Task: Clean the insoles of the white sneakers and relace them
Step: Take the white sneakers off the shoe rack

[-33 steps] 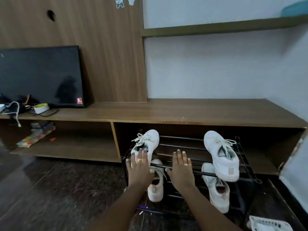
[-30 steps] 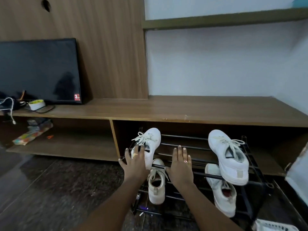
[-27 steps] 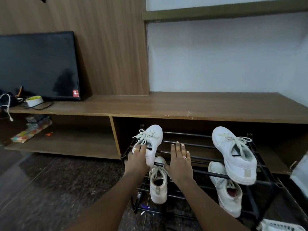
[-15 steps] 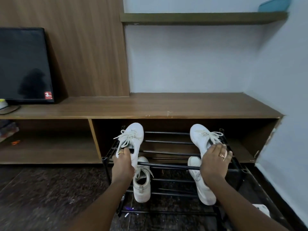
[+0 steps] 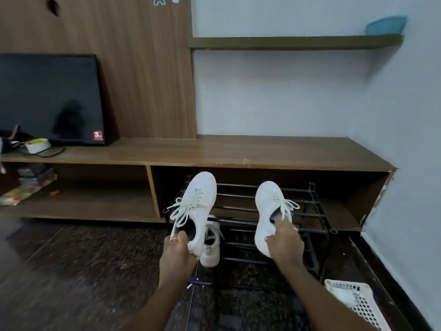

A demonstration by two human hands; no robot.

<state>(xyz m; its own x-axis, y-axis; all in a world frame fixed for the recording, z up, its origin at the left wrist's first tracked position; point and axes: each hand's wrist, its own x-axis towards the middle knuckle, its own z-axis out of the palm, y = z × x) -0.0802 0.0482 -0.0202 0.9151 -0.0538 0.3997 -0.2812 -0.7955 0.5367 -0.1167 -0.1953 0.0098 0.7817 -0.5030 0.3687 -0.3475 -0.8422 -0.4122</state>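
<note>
Two white laced sneakers are held up in front of a black wire shoe rack [image 5: 317,206]. My left hand [image 5: 177,252] grips the heel of the left sneaker [image 5: 199,204], thumb at the collar, toe pointing up and away. My right hand [image 5: 285,242] grips the heel of the right sneaker [image 5: 268,211], fingers tucked into its opening. Both sneakers have their white laces tied in bows. A third white shoe [image 5: 211,247] lies on the rack's lower tier, partly hidden behind the left sneaker.
The rack stands inside the open bay of a long wooden TV unit [image 5: 238,151]. A dark television [image 5: 50,96] stands at the left. A white perforated basket [image 5: 355,299] sits on the dark floor at lower right. A wall closes in on the right.
Both hands have closed on the heels of the two top-tier sneakers and lifted them off the rack toward me. The camera has tilted and shifted.
</note>
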